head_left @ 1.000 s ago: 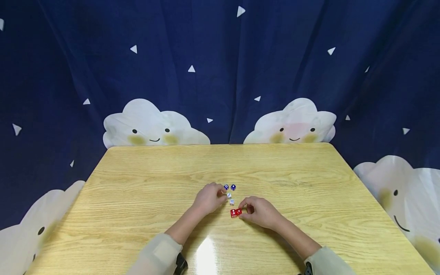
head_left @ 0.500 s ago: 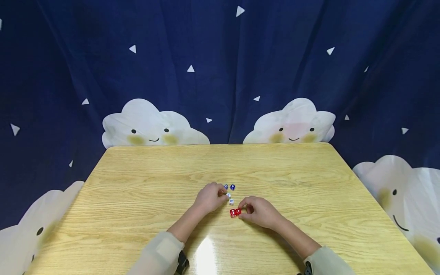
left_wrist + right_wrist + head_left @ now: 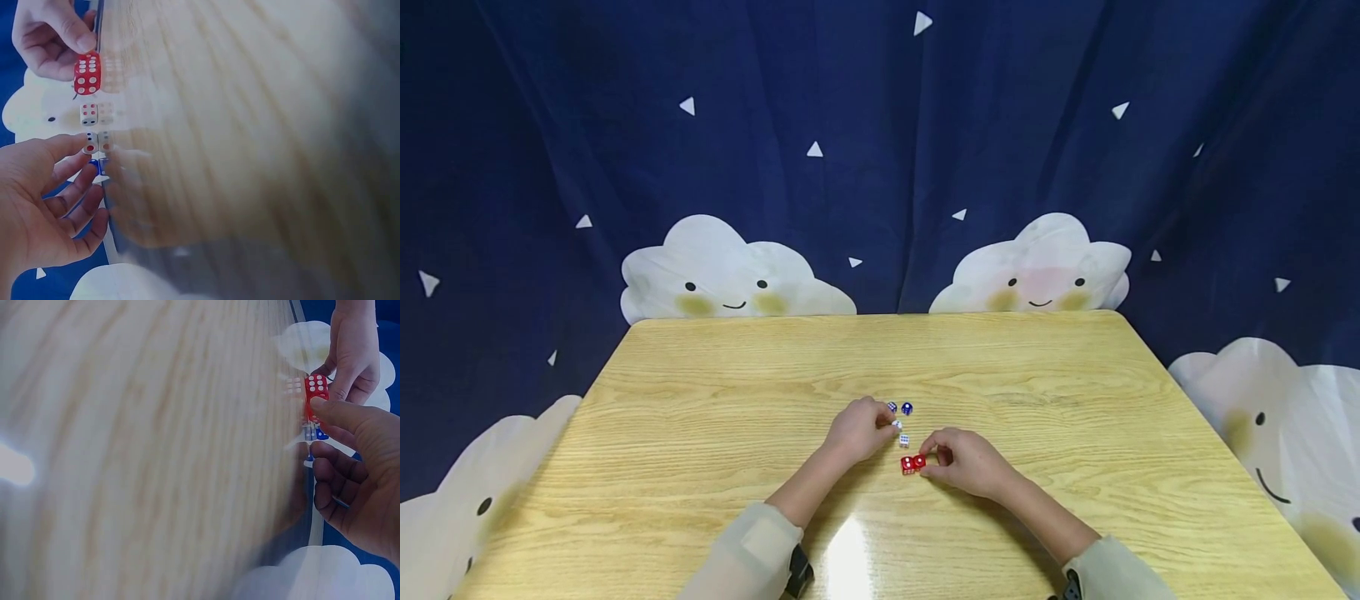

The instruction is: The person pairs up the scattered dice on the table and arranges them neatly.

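Observation:
In the head view my left hand (image 3: 859, 429) pinches a white die (image 3: 897, 425) between thumb and forefinger. The left wrist view has that white die (image 3: 90, 143) at the thumb tip, its other fingers loosely bent. A second white die (image 3: 904, 441) lies just nearer. My right hand (image 3: 966, 460) has thumb and forefinger on the right-hand red die (image 3: 920, 461). Against it on the left sits another red die (image 3: 907, 465). Seen from the right wrist, the thumb of the right hand (image 3: 372, 465) partly covers the red dice (image 3: 317, 385).
Two blue dice (image 3: 907, 408) stand beyond the white ones, the left one partly behind the left fingers. All lie on a wood-grain table (image 3: 737, 375). A dark blue curtain (image 3: 880, 125) with clouds and triangles hangs behind its far edge.
My left fingers have moved slightly right and closed on the farther white die, covering more of it. The right hand and the red dice stay about where they were.

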`<act>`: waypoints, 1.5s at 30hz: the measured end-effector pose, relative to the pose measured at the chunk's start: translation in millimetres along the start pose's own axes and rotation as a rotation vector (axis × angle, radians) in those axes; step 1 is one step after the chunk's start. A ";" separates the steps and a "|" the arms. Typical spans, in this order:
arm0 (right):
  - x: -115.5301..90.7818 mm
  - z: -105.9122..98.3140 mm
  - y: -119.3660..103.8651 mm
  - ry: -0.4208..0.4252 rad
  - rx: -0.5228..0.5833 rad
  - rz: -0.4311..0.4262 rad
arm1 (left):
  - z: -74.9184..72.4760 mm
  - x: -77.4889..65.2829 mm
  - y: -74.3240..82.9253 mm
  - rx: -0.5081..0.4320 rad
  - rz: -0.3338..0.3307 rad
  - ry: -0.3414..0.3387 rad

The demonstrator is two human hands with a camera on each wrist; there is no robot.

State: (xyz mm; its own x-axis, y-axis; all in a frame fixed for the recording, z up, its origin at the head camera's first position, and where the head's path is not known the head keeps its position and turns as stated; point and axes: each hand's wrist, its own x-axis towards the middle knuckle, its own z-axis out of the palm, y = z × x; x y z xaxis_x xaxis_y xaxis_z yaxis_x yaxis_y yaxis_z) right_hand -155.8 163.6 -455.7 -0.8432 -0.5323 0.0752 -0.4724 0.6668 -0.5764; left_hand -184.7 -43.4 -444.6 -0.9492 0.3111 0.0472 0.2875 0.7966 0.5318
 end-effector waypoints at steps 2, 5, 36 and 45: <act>0.1 0.1 0.2 0.003 0.000 -0.007 | -0.3 -0.3 -0.7 0.002 0.002 0.002; 0.1 0.0 0.4 0.006 -0.003 -0.009 | -1.0 -1.1 -2.0 -0.001 0.005 0.002; -0.6 0.1 -0.3 -0.006 0.009 0.011 | -6.2 -5.2 -5.1 -0.008 0.042 -0.003; -0.6 -0.4 -0.1 -0.002 0.004 0.003 | -5.5 -5.2 -3.8 -0.004 0.033 -0.009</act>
State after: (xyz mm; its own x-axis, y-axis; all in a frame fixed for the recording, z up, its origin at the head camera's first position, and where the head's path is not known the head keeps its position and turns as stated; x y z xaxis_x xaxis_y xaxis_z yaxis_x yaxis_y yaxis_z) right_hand -155.3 164.1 -455.3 -0.8437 -0.5319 0.0718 -0.4692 0.6660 -0.5798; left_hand -181.6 -50.9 -442.2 -0.9381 0.3415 0.0574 0.3179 0.7836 0.5338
